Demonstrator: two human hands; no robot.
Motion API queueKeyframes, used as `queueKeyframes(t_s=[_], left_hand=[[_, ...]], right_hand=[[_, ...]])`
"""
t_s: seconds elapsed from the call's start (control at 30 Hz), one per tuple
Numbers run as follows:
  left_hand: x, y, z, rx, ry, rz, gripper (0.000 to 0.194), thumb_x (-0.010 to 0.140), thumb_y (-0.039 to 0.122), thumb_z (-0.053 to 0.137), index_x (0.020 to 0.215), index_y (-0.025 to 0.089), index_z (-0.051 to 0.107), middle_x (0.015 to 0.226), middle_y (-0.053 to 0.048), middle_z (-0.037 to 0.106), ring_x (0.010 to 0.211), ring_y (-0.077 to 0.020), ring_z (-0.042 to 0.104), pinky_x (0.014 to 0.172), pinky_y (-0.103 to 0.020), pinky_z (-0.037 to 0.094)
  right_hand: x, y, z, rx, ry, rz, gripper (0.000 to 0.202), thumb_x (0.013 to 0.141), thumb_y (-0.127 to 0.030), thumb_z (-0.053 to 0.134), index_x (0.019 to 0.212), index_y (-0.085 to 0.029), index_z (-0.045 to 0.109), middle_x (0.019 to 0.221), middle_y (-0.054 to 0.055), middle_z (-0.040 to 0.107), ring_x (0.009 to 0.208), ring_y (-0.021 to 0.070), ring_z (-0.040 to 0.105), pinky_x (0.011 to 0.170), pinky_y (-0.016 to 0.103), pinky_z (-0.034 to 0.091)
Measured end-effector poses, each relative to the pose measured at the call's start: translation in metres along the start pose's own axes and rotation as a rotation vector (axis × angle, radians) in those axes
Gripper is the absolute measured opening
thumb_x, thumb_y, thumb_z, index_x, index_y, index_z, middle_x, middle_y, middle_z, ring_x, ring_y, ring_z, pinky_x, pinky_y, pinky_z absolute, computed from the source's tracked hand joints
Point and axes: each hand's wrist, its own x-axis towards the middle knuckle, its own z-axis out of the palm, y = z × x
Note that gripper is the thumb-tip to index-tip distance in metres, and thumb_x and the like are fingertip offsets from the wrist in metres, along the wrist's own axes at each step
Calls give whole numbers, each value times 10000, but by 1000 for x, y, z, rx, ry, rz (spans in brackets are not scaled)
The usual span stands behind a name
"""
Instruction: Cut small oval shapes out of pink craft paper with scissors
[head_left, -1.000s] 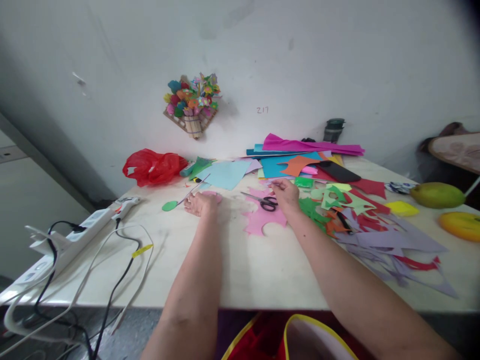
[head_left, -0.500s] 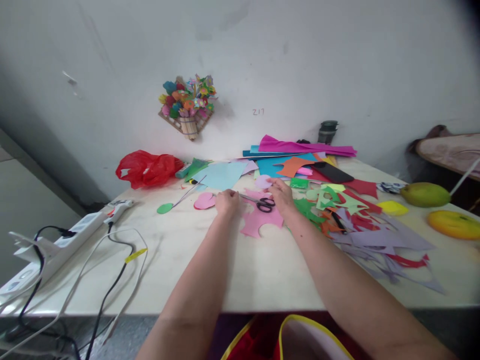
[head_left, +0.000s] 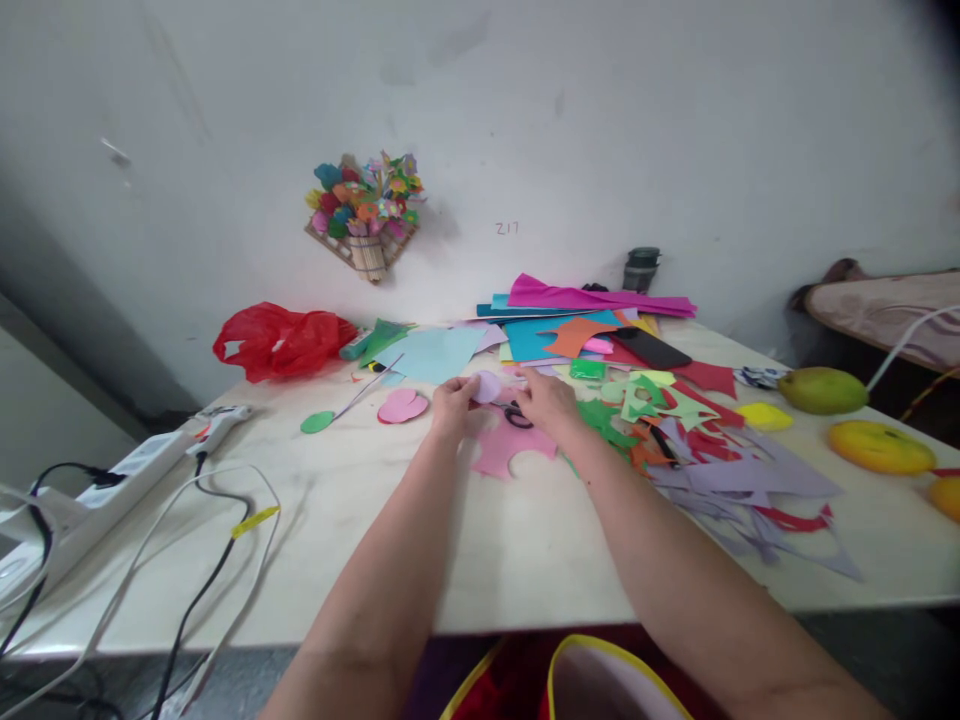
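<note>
My left hand (head_left: 452, 405) pinches the lilac circle (head_left: 487, 387) just left of the scissors (head_left: 516, 414), above the pink sheet (head_left: 504, 451). My right hand (head_left: 549, 402) is right of them, fingers bent; I cannot tell whether it grips anything. Pink circles (head_left: 403, 405) lie left.

The lilac paper circle (head_left: 490, 387) is sitting just right of the frame's middle, a bit below centre, getting held by its left edge and showing its pale, plain face to the camera. The dark-handled scissors (head_left: 516, 412) are lying slightly lower and further right, finger loops showing, blades mostly hiding, so can't really tell their angle. They're resting on the pink paper offcut (head_left: 501, 450), which is lying flat around and below them, showing a big rounded bite in its bottom edge.
</note>
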Motion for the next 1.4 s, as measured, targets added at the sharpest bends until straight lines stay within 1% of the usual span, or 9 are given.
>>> queueKeyframes(t_s=[0.17, 0.43, 0.57, 0.73, 0.83, 0.97, 1.07, 1.23, 1.4], left_hand=[[4, -4, -5, 108, 186, 31, 207, 663, 329, 667, 634, 147, 573, 524, 17, 518, 498, -93, 472, 509, -224, 360], [2, 4, -1, -41, 255, -30, 166, 689, 242, 634, 600, 166, 516, 517, 30, 462, 559, -102, 487, 570, -225, 384], [5, 6, -3, -217, 232, -99, 153, 685, 225, 638, 627, 164, 511, 617, 17, 503, 645, -105, 525, 660, -241, 428], [8, 7, -7, -285, 207, -97, 145, 671, 220, 651, 656, 161, 519, 637, 17, 478, 663, -111, 506, 678, -276, 448], [9, 8, -7, -288, 193, -118, 141, 678, 207, 644, 660, 159, 513, 642, 8, 481, 683, -121, 525, 668, -280, 466], [9, 9, -4, -307, 177, -172, 123, 698, 169, 630, 677, 154, 510, 650, -2, 496, 681, -136, 559, 659, -307, 505], [7, 8, -2, -314, 136, -215, 141, 688, 153, 651, 690, 148, 510, 643, -7, 509, 682, -148, 582, 664, -323, 527], [5, 4, -2, -324, 46, -208, 157, 666, 169, 684, 688, 148, 530, 677, -29, 561, 667, -151, 594, 672, -338, 533], [7, 2, -6, -314, 50, -129, 178, 625, 209, 726, 651, 155, 559, 676, -30, 587, 676, -138, 592, 677, -279, 496]], right_hand=[[-7, -9, 0, -429, -242, -93, 340, 797, -238, 511, 1105, -173, 640, 1123, 162, 624, 1069, 300, 543, 842, 378, 408], [-3, -15, 7, -467, -275, -79, 370, 821, -125, 443, 1136, -176, 631, 1024, 176, 660, 984, 294, 610, 749, 359, 430], [1, -7, 0, -346, -187, 44, 340, 819, -232, 515, 1145, -210, 608, 996, 136, 686, 939, 271, 635, 718, 329, 435], [7, 13, -22, -319, 38, 300, 320, 862, -313, 427, 1042, -155, 640, 953, 157, 684, 930, 284, 640, 733, 348, 448], [10, 25, -31, -312, 62, 370, 332, 866, -269, 414, 1099, -135, 609, 975, 173, 673, 931, 286, 640, 748, 365, 452], [13, 33, -31, -333, -33, 423, 336, 850, -242, 442, 1132, -133, 588, 1019, 183, 658, 937, 301, 635, 743, 390, 462], [14, 35, -25, -357, -89, 416, 317, 838, -218, 454, 1106, -142, 605, 1008, 179, 658, 955, 300, 630, 747, 391, 464], [15, 37, -15, -265, -54, 376, 304, 796, -234, 507, 1076, -182, 615, 960, 129, 677, 914, 280, 636, 711, 354, 459], [16, 40, -12, -111, 211, 173, 343, 791, -260, 520, 1123, -239, 602, 911, 58, 696, 866, 248, 636, 701, 322, 442]])
